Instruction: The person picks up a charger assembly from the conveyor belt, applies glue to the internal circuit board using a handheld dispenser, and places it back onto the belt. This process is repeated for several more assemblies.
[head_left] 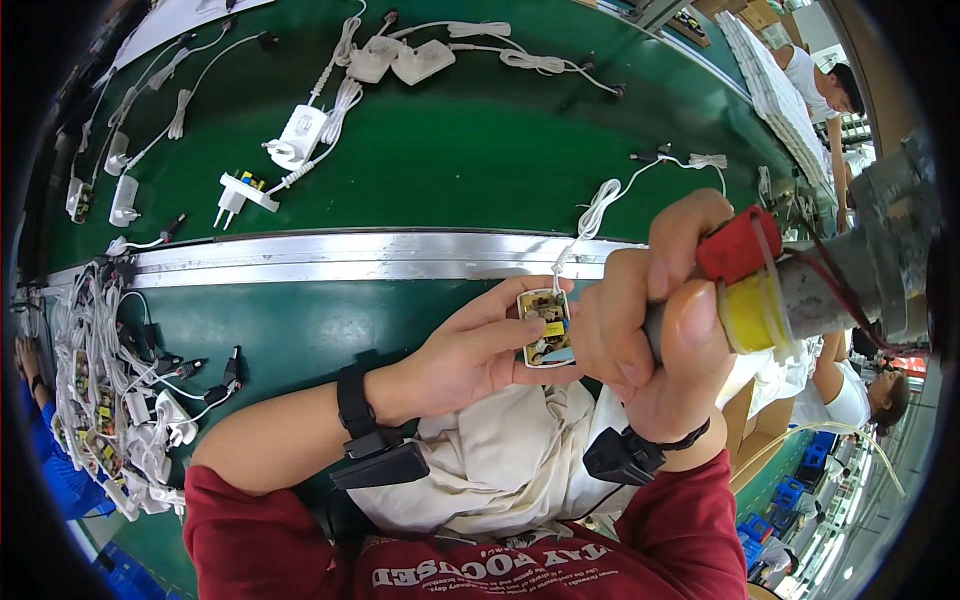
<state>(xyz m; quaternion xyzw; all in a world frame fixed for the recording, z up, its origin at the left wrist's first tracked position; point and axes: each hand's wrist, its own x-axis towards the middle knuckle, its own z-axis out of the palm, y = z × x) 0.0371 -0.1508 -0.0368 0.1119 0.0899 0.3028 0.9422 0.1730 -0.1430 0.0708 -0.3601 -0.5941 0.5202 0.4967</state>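
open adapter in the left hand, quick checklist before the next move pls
1. Adapter held by the left hand: ok.
2. Circuit board exposed: ok, partly under the thumb.
3. Tool gripped in the right hand: ok.
4. Bluish tip touching the board: cannot tell.
5. White cable clear of the tip: ok, leaves the far end.
6. Tool powered: cannot tell.

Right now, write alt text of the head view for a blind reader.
The left hand holds an open white adapter, its circuit board showing, while the right hand close by grips a yellow-banded tool. More corded adapters lie on the green bench.
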